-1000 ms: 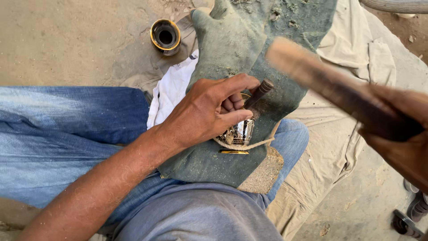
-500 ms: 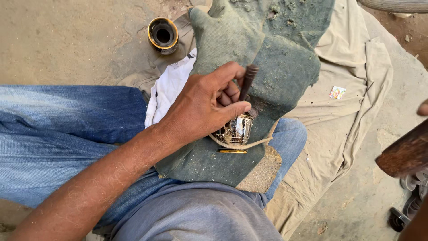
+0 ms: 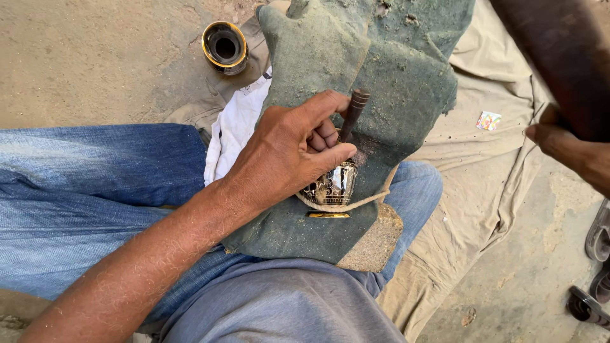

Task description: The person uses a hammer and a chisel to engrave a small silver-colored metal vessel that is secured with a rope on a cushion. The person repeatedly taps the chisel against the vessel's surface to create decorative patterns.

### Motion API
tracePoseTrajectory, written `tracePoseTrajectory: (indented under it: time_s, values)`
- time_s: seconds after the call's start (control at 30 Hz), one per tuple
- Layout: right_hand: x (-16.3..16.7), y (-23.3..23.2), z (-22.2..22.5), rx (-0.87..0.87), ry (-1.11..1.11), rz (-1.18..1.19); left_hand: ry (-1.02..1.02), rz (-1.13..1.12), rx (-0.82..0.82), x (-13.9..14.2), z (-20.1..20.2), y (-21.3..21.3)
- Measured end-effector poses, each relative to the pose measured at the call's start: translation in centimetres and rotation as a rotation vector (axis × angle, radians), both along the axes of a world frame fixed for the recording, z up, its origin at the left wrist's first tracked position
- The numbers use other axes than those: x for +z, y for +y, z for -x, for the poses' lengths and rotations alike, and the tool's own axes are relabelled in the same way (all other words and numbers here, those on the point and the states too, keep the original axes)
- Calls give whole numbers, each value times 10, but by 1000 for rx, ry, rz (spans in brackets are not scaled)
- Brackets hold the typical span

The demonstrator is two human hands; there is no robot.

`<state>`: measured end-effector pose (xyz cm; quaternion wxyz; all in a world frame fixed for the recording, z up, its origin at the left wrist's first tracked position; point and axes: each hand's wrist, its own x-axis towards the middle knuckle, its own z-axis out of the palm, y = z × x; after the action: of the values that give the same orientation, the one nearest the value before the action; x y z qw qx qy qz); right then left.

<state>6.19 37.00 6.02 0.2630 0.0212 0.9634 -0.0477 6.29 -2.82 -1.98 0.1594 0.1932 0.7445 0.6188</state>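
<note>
Head view: left hand [image 3: 289,155] grips a dark punch [image 3: 351,115] upright on an engraved metal cup [image 3: 333,186], centre frame. Right hand [image 3: 565,149] at 3 o'clock is wrapped round a wooden mallet [image 3: 559,57]

Left hand [image 3: 289,149] grips thin dark metal punch [image 3: 351,114], tilted, its tip on small engraved silver-and-black metal cup [image 3: 332,185]. Cup rests on dusty green felt pad [image 3: 394,76] over blue-jeaned knee, a rope loop [image 3: 343,204] around its base. Right hand [image 3: 569,149] at frame edge holds dark wooden mallet [image 3: 559,57] raised. Brass-rimmed round vessel [image 3: 225,46] sits on sandy floor.
</note>
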Motion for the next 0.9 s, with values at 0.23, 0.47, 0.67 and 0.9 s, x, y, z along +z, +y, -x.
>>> tracePoseTrajectory:
  time_s: [0.23,0.47,0.67,0.9]
  values:
    - [-3,-2,-3,43,-115,-11,9,-40,-25,-1,0,-2]
    - [12,-41,1,30,21,25,0,-10,-12,-1,1,-1]
    - [-2,-21,-10,-39,0,-6,8,-13,-17,-2,1,-1]
    - [-34,10,-21,-311,-42,-28,-9,-14,-9,-3,0,0]
